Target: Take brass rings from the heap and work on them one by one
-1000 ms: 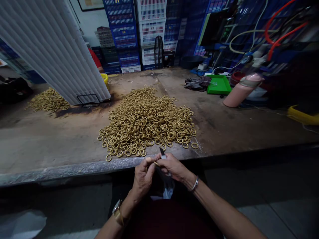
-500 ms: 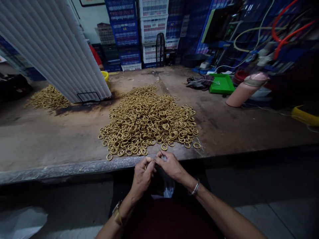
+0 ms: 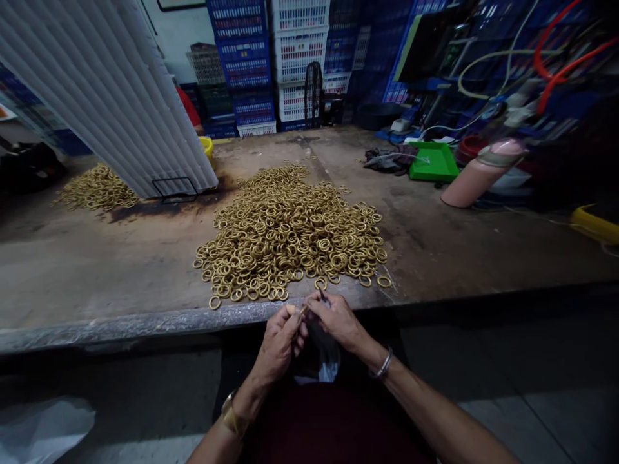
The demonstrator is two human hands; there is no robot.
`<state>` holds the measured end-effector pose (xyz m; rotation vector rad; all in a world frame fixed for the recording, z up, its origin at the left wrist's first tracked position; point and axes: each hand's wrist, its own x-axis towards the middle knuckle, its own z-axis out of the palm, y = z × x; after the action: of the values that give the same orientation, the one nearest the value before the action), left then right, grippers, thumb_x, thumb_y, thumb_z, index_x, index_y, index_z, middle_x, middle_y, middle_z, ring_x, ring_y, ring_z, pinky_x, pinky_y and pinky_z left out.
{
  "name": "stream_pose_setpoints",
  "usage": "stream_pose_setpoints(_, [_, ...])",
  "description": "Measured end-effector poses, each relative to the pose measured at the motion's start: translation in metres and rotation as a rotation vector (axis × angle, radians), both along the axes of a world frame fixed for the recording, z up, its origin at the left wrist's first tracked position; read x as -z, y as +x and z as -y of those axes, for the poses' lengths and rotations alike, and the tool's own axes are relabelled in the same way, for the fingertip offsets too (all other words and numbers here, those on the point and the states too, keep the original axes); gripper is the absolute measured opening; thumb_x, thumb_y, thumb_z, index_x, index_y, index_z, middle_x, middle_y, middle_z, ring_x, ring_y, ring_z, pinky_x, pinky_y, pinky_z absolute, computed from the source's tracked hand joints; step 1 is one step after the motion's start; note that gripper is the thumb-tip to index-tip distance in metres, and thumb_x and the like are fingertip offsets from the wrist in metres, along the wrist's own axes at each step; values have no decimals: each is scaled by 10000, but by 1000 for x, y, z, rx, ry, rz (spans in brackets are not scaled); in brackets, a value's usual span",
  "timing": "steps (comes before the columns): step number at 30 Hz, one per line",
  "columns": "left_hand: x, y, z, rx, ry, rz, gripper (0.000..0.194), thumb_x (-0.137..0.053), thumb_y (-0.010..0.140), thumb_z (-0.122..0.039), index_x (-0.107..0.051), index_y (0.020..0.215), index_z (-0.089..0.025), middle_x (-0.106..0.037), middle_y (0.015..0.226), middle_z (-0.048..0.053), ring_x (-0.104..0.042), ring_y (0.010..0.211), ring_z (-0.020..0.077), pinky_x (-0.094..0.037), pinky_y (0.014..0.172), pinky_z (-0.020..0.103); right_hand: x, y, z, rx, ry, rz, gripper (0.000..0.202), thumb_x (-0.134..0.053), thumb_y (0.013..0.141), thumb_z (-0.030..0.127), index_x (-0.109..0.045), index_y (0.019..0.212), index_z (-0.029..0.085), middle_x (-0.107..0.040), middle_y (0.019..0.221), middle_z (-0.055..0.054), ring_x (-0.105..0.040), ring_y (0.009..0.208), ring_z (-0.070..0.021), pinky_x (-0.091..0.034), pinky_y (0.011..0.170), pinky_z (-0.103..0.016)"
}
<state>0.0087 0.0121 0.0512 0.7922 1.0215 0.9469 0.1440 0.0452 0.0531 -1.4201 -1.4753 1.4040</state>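
Observation:
My left hand, with a watch at the wrist, is closed in a pinch on a brass ring just in front of the table's near edge. Close beside it on the right, my right hand is closed too, its fingertips at the ring and a thin dark tool or strip showing between its fingers; what exactly it is I cannot make out. Beyond both hands a large pile of brass rings spreads over the wooden table.
A corrugated grey panel leans at the left beside a smaller ring pile. Toward the right are a green tray, a dark cloth and a pink cylinder. Crates stand behind; a person's red sleeve shows behind the panel.
My hands have drawn slightly apart, and the ring between them now shows. The right hand has shifted a little to the right. The whole view has moved slightly.

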Motion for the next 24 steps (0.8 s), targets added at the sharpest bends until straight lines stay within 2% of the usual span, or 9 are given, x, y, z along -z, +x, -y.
stream_pose_setpoints(2, [-1,0,0,-18,10,-15,296,-506,761,-463,-463,731,-172,-473,584,-47,-367,409,36,-241,379,153,2,2,2,-9,160,160,189,-430,791,287,-542,705,161,-540,600,6,-445,521,-87,-336,520,-203])
stream_pose_setpoints(5, [-1,-1,0,-24,36,-57,302,-500,762,-468,-458,724,-172,-474,592,-47,-377,419,38,-252,385,153,5,3,8,-176,381,365,139,-427,778,196,-536,694,176,-555,619,0,-469,566,-101,-321,564,-211])
stream_pose_setpoints(7, [-1,-1,0,-19,55,-103,304,-495,765,-470,-450,715,-173,-469,587,-49,-377,420,40,-262,389,155,7,3,11,-270,457,468,115,-430,749,139,-529,712,185,-563,630,2,-480,577,-106,-303,563,-211])
stream_pose_setpoints(12, [-1,0,0,-35,103,-186,297,-479,777,-462,-444,713,-175,-457,568,-55,-361,415,42,-267,390,157,6,2,13,-302,476,640,133,-431,705,97,-513,764,185,-579,658,-5,-499,607,-119,-272,562,-216])
stream_pose_setpoints(18, [1,-1,0,-72,168,-263,305,-480,780,-453,-449,664,-173,-462,546,-49,-386,439,52,-307,431,165,0,-1,14,-313,456,738,120,-414,742,119,-510,780,181,-594,669,-15,-507,604,-123,-240,552,-232])
stream_pose_setpoints(21, [-1,-2,4,-40,138,-255,312,-482,780,-457,-452,659,-171,-453,526,-52,-376,422,48,-293,411,158,-2,0,16,-318,426,786,127,-431,744,135,-523,816,183,-612,710,-24,-529,643,-134,-246,570,-236])
stream_pose_setpoints(24, [-7,-2,12,16,56,-178,305,-507,769,-454,-462,668,-169,-453,516,-52,-356,398,41,-257,376,150,-2,10,14,-261,379,842,165,-433,763,157,-533,889,194,-623,749,-27,-548,687,-145,-269,595,-234])
